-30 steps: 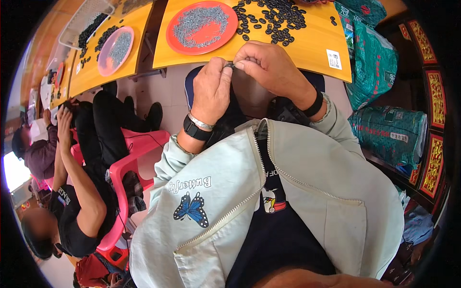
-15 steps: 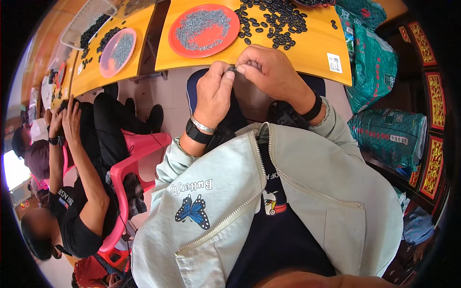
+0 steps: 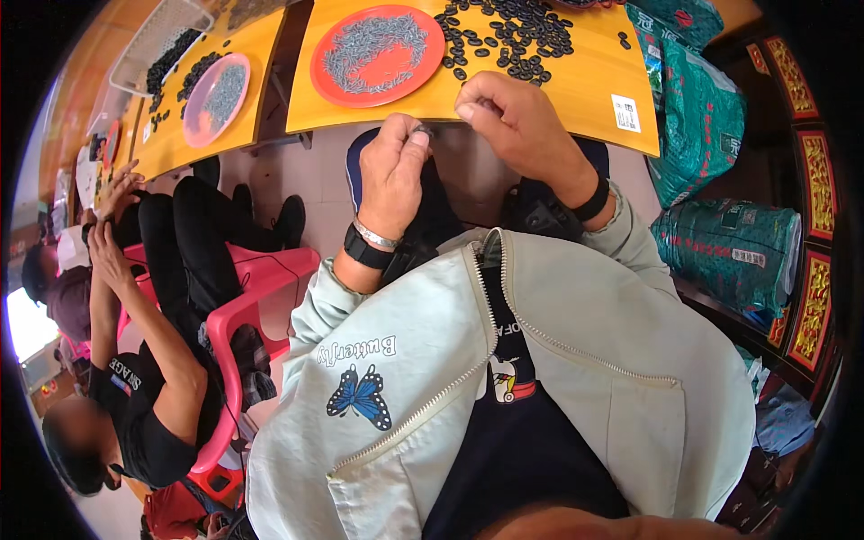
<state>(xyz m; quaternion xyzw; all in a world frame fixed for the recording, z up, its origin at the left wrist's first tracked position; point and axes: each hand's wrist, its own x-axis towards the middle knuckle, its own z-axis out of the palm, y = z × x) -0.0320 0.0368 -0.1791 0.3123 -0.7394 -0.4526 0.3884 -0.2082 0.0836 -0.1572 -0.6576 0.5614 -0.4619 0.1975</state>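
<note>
My left hand [image 3: 393, 176] is closed, thumb and forefinger pinching a small black oval piece [image 3: 422, 131] just off the table's front edge. To its right, my right hand [image 3: 522, 129] is apart from it, thumb pressed to a curled forefinger; anything between them is hidden. Beyond my left hand lies a red plate [image 3: 437, 56] with many small grey metal pins [image 3: 355, 54] heaped around its bare middle. Loose black oval pieces [image 3: 531, 45] are scattered on the yellow table [image 3: 576, 110], past my right hand.
Green woven bags [image 3: 697, 126] stand at the right of the table. On the left, a co-worker in black [image 3: 148, 396] sits on a pink chair [image 3: 229, 337]. The neighbouring table holds a pink plate [image 3: 193, 133] of grey pins and a white basket [image 3: 135, 72].
My right hand has drawn away from the black oval piece, up and to the right. My left hand has shifted slightly left with the piece. The co-worker's hands have moved apart.
</note>
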